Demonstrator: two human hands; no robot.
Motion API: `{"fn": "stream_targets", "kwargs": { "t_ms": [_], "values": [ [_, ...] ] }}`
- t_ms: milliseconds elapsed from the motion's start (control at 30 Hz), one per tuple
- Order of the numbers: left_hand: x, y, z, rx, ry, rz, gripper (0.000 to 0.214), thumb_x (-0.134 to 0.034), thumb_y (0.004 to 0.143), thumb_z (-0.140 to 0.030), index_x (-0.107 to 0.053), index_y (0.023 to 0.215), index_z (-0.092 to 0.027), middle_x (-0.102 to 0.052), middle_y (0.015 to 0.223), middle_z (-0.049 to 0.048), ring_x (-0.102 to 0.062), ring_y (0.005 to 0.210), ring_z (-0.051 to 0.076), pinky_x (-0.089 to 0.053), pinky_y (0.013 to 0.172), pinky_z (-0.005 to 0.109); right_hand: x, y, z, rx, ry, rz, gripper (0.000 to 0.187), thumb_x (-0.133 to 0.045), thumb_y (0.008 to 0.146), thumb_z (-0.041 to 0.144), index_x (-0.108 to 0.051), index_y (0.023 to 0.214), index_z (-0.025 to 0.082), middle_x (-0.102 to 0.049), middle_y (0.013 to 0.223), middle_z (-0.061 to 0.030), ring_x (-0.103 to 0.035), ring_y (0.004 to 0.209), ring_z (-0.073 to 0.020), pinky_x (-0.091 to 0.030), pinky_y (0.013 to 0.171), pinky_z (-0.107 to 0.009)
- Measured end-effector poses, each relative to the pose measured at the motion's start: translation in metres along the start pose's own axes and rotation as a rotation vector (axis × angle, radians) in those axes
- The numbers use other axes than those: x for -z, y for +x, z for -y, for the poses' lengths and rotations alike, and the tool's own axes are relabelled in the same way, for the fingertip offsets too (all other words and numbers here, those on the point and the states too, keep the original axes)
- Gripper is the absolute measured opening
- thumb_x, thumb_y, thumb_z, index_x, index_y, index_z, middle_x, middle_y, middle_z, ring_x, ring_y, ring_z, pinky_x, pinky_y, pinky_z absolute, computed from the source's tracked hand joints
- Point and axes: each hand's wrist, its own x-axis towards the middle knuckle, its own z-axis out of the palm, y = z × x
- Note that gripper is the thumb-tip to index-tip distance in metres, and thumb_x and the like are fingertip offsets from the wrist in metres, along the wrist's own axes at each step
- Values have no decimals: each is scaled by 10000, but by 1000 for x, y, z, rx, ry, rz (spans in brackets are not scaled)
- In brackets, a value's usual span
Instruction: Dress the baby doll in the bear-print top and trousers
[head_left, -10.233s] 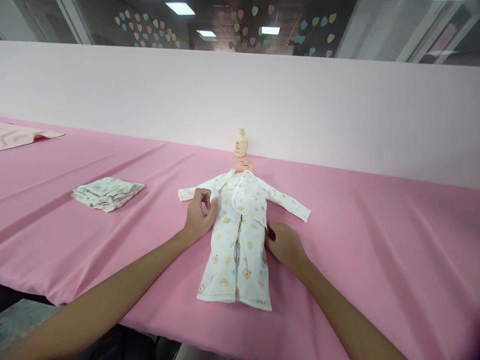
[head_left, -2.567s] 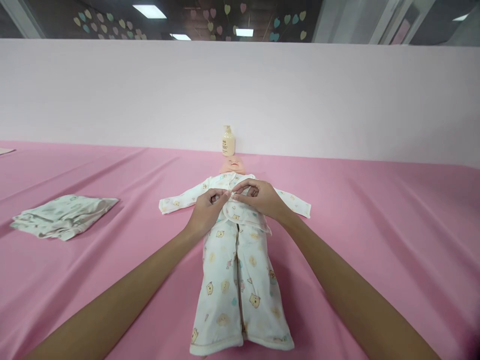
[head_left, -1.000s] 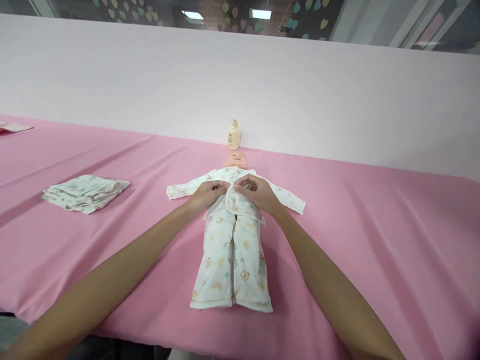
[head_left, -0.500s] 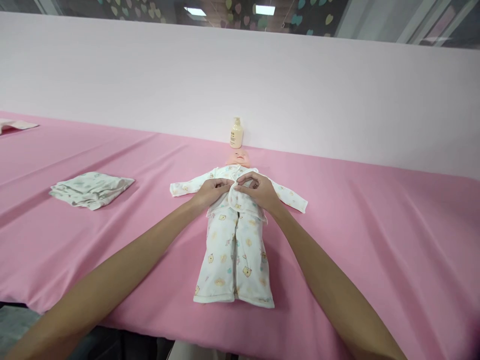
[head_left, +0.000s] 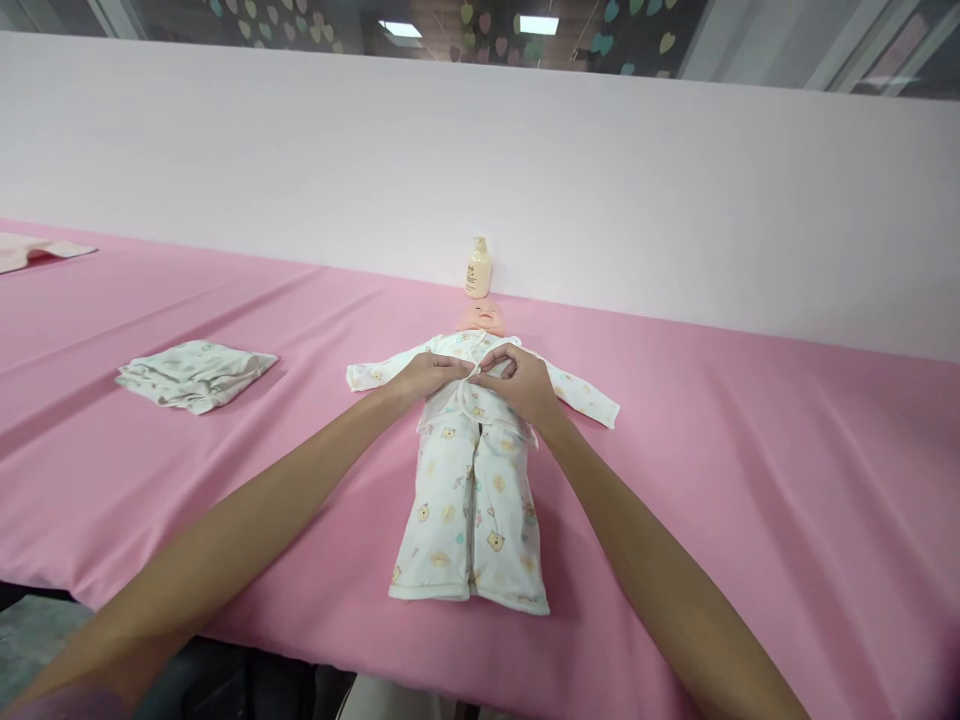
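In the head view, the doll is laid at twelve o'clock on the worktop, already covered by jacket and trousers. The jacket's front is pinched by left hand and right hand; its closing is judged unfinished.

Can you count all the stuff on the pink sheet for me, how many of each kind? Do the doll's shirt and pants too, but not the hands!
Doll: 1
Shirt: 1
Pants: 1
Pump bottle: 1
Cloths: 2 (a white cloth and a pale pink cloth at the edge of the picture)
Total: 6
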Motion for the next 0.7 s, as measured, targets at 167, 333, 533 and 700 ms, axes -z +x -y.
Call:
{"fn": "stream_targets", "kwargs": {
  "t_ms": [167, 333, 533, 700],
  "values": [
    [0, -5, 4, -11, -39, 6, 427, -918, 674, -501, -886, 972, -196, -831, 944, 106, -740, 896, 289, -551, 762, 368, -5, -2, 0, -4, -63, -39, 304, -888, 737, 437, -728, 896, 232, -748, 875, 5, -471, 596, -122, -429, 654, -303],
    [-4, -11, 4, 8, -48, -7, 443, -944, 662, -524, -873, 964, -207, -834, 1039, 90, -744, 997, 280, -568, 884, 379, -11, -2, 0, 7, -89, -68, 233, -851, 750, 345, -724, 918, 244, -783, 946, 17, -482, 584, -117, -435, 630, -295],
    [-9, -11, 7, -32, -61, -60, 381, -979, 617, -457, -862, 893, -222, -831, 975, 65, -747, 1017, 282, -576, 932, 395, -12, -3, 0, 71, -114, -66, 197, -830, 777, 310, -707, 914, 238, -781, 918, 18, -457, 562, -110, -412, 601, -287],
    [-7, -10, 9, -56, -91, -34, 354, -962, 661, -464, -859, 891, -214, -832, 1017, 72, -745, 1052, 283, -565, 988, 409, -9, -3, -3, 86, -68, -55, 286, -875, 777, 420, -695, 905, 239, -776, 923, 6, -436, 574, -109, -417, 618, -285]
  ]
}}
